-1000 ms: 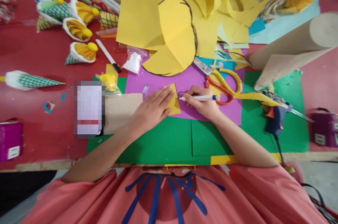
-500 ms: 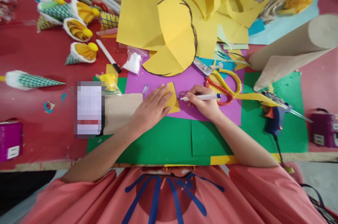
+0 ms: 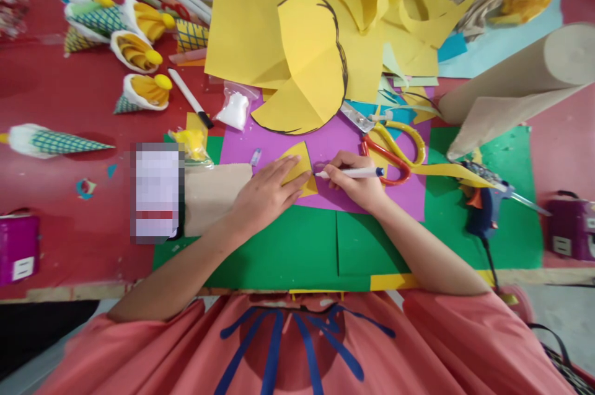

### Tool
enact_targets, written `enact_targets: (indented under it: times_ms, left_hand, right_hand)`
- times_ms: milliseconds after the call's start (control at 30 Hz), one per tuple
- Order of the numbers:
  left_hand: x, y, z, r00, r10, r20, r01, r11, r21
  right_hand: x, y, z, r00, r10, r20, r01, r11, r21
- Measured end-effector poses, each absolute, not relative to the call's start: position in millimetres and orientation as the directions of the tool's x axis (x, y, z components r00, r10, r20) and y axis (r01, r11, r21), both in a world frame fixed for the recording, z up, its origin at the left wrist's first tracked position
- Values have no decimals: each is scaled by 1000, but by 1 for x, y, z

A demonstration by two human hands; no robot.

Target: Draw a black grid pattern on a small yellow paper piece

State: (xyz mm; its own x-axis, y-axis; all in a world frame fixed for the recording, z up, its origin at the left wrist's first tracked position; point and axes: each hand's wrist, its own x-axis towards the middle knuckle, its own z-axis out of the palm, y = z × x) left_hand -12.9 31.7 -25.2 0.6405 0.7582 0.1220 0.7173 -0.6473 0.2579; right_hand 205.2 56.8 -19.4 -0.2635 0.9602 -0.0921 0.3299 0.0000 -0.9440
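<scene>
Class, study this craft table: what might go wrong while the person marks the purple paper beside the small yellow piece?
1. The yellow piece is pinned only by the left hand; it may slip and skew the mark from the pen in the right hand.
2. The scissors lie just beyond the right hand and might get knocked.

Craft workshop table, coloured paper sheets (image 3: 260, 29), scissors (image 3: 395, 150), glue gun (image 3: 483, 209), paper cones (image 3: 139, 51)
</scene>
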Motion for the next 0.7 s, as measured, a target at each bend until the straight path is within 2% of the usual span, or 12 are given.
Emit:
enact_targets:
  times_ms: [267, 700]
  left_hand:
    - [-13, 32, -25, 627, 772, 106, 720, -625, 301]
    - [-13, 32, -27, 626, 762, 165, 715, -645, 268]
  right_hand:
    - [204, 57, -20, -269, 959, -92, 353, 9, -936]
    - [205, 59, -18, -276, 952, -135, 321, -42, -946]
